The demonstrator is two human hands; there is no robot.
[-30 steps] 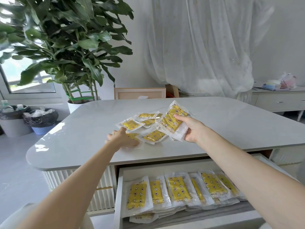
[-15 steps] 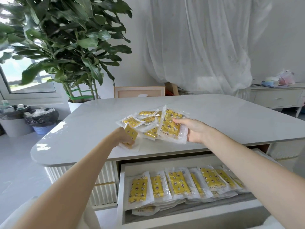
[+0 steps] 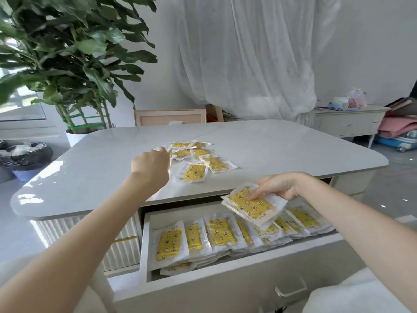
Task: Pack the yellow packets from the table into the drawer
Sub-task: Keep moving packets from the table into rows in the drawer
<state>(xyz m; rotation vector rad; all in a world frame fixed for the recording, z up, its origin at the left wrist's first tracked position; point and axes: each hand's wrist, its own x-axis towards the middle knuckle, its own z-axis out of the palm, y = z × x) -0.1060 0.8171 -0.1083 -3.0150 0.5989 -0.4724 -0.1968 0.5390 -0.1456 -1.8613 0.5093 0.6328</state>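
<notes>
Holding yellow packets [image 3: 252, 205], lettering blurred, right hand [image 3: 278, 185] hovers over drawer [image 3: 225, 274].

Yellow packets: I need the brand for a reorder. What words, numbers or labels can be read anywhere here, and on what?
No text is legible anywhere.
The held packets in the right hand: pattern only, lettering blurred.
The loose packets on the table: small marks by the lower edge, too blurred to read.
The packed packets in the drawer: same, unreadable.
The blue box on the side cabinet: too small to read.
</notes>
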